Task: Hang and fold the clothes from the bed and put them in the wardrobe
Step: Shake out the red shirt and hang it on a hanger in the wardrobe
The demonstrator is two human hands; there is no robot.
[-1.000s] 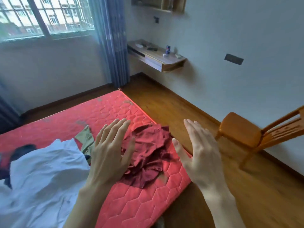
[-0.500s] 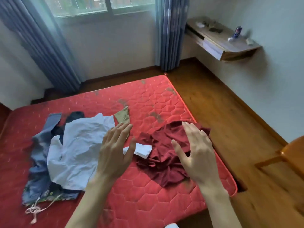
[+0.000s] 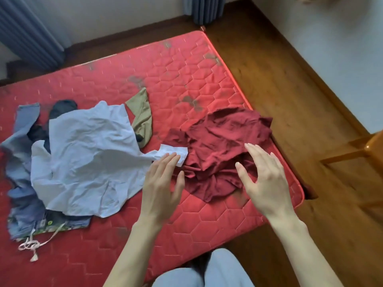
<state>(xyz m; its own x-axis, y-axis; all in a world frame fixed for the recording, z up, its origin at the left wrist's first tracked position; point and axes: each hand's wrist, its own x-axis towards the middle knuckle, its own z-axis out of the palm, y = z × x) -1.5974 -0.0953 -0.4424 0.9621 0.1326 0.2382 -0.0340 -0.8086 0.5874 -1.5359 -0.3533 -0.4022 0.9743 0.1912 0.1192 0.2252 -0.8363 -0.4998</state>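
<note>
Left hand (image 3: 160, 188) and right hand (image 3: 264, 182) both spread flat, fingers apart, pinching nothing, hovering over the near edge of the crumpled dark red garment (image 3: 219, 146). Left of that garment, touching it by a white cuff: rumpled pale blue shirt (image 3: 87, 154), lying over blue jeans (image 3: 22, 162) with a loose drawstring. Beyond the shirt, poking out from under it: an olive piece (image 3: 142, 112). All heaped on the red quilted mattress (image 3: 186, 67). Right of the garment, off the bed: wooden floor (image 3: 290, 83) and a chair (image 3: 371, 146).
</note>
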